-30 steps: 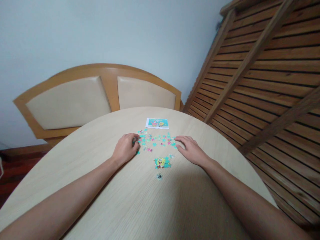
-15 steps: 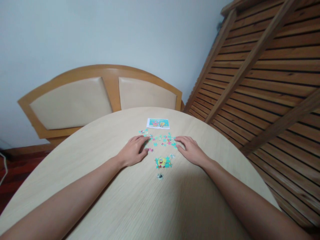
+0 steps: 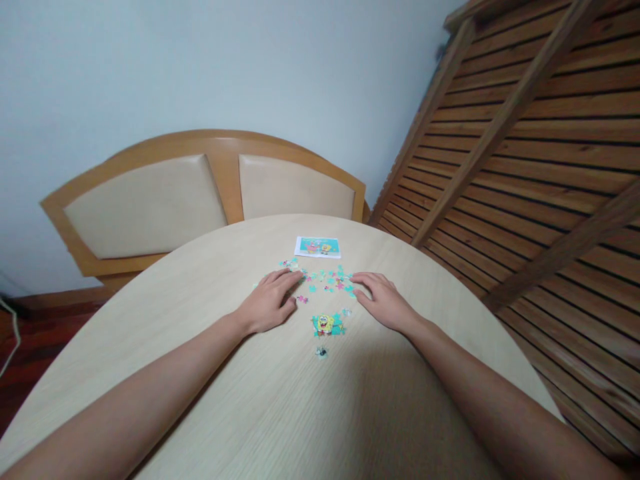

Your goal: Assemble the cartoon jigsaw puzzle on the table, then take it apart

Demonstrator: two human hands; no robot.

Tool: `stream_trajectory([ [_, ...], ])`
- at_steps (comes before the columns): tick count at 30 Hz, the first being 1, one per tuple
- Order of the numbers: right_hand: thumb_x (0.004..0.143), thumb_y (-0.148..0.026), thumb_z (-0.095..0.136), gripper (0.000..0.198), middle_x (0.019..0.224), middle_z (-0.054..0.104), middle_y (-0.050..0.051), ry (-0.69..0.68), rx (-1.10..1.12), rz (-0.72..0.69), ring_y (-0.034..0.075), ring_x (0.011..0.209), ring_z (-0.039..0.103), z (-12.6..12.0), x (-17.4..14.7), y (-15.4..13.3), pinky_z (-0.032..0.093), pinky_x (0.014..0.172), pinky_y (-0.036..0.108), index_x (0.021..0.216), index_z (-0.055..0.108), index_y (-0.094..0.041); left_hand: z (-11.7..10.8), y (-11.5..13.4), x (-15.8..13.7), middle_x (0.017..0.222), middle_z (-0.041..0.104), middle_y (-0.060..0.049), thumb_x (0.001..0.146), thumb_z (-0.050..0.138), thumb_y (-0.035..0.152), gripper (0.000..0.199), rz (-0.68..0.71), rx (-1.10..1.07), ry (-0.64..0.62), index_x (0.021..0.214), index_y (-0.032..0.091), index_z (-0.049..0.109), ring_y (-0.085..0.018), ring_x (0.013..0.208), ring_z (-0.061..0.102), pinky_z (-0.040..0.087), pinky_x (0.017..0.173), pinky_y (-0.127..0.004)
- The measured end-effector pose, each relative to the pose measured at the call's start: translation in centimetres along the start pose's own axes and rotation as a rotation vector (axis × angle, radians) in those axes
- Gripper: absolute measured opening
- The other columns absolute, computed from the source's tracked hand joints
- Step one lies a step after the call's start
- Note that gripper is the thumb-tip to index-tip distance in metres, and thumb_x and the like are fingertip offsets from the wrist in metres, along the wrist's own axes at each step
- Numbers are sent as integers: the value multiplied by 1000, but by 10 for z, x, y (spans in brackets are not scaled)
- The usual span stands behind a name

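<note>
My left hand point(image 3: 271, 301) rests palm down on the table, its fingers stretched toward the left side of a scatter of loose jigsaw puzzle pieces point(image 3: 313, 289). Opposite it, my right hand point(image 3: 381, 299) lies with fingers apart, the fingertips at the right edge of the same scatter. Between the wrists sits a joined puzzle section point(image 3: 325, 325) with a yellow square cartoon figure on turquoise. A dark and white piece point(image 3: 321, 353) lies nearer to me, and a pale piece point(image 3: 347, 312) lies just above the section's right side. Some pieces by the left fingers are partly hidden.
Beyond the pieces is a picture card point(image 3: 318, 247) with a pink and a yellow cartoon figure. The round wooden table point(image 3: 240, 407) meets a padded headboard point(image 3: 150, 200) at the back. A slatted wooden panel point(image 3: 540, 153) leans along the right.
The view has shifted very slightly. Both hands stay in nearly the same place, and a small turquoise piece now shows left of my left hand's fingers.
</note>
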State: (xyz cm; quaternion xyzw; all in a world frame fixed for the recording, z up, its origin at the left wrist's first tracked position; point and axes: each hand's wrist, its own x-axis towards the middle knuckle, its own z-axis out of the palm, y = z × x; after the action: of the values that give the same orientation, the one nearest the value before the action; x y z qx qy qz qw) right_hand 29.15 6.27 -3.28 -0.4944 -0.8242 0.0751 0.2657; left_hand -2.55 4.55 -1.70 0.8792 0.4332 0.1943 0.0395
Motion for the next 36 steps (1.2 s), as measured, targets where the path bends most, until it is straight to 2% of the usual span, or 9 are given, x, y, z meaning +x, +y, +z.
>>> stream_trajectory([
  [3, 96, -34, 52, 29, 130, 66, 8, -8, -4, 10, 28, 122, 56, 0, 0, 0, 42, 105, 50, 120, 65, -25, -3, 4, 0, 146, 55, -7, 92, 48, 23, 47, 64, 8, -47, 138, 20, 55, -30, 138, 44, 34, 116, -52],
  [6, 96, -34, 52, 29, 130, 66, 8, -5, -6, 11, 28, 122, 56, 0, 0, 0, 42, 105, 51, 120, 65, -24, -5, 8, 1, 134, 65, -6, 91, 48, 21, 40, 108, 4, -26, 129, 21, 61, -27, 130, 52, 39, 112, -48],
  [8, 96, -34, 52, 28, 129, 66, 8, 3, -2, 6, 28, 122, 56, 1, 0, 0, 42, 105, 52, 119, 65, -25, -5, 8, 1, 124, 69, -7, 90, 48, 20, 35, 62, 15, 33, 121, 20, 65, -26, 121, 58, 42, 109, -47],
  [11, 96, -34, 52, 28, 128, 67, 8, 10, 2, 0, 28, 121, 57, 0, 0, -1, 43, 104, 52, 119, 65, -26, -5, 4, 2, 114, 72, -9, 88, 48, 20, 32, -136, 28, 152, 114, 18, 66, -27, 111, 63, 47, 103, -48],
  [15, 96, -34, 51, 28, 129, 67, 8, -1, 3, -10, 28, 121, 57, 0, 0, 0, 43, 104, 51, 119, 65, -25, -4, -6, 2, 120, 70, -13, 87, 47, 19, 38, -319, 34, 197, 120, 13, 64, -31, 114, 62, 49, 102, -48],
  [20, 96, -33, 51, 29, 129, 67, 8, -4, 7, -26, 28, 120, 58, 0, 1, 2, 43, 104, 52, 120, 65, -25, -2, -10, 1, 127, 68, -13, 87, 46, 16, 44, -296, 39, 134, 129, 14, 60, -29, 120, 61, 47, 106, -45],
  [27, 96, -34, 51, 29, 129, 67, 9, -8, 0, -21, 28, 121, 57, 0, 0, 3, 44, 104, 51, 120, 65, -24, -3, -14, 2, 126, 69, -12, 88, 45, 14, 43, -334, 0, 158, 129, 13, 58, -29, 118, 61, 48, 105, -45],
  [33, 95, -34, 52, 29, 127, 68, 9, 7, 6, -26, 28, 119, 58, 0, 1, 2, 45, 104, 51, 119, 66, -25, -11, -32, 1, 125, 70, -11, 88, 44, 14, 45, -376, 31, 229, 132, 15, 54, -29, 119, 60, 47, 104, -48],
  [36, 95, -34, 53, 29, 127, 68, 8, 12, 11, -22, 28, 119, 58, 0, 1, 3, 45, 103, 52, 119, 67, -26, -12, -40, 1, 118, 73, -9, 87, 43, 11, 46, -365, 10, 208, 130, 16, 55, -27, 115, 62, 49, 102, -45],
])
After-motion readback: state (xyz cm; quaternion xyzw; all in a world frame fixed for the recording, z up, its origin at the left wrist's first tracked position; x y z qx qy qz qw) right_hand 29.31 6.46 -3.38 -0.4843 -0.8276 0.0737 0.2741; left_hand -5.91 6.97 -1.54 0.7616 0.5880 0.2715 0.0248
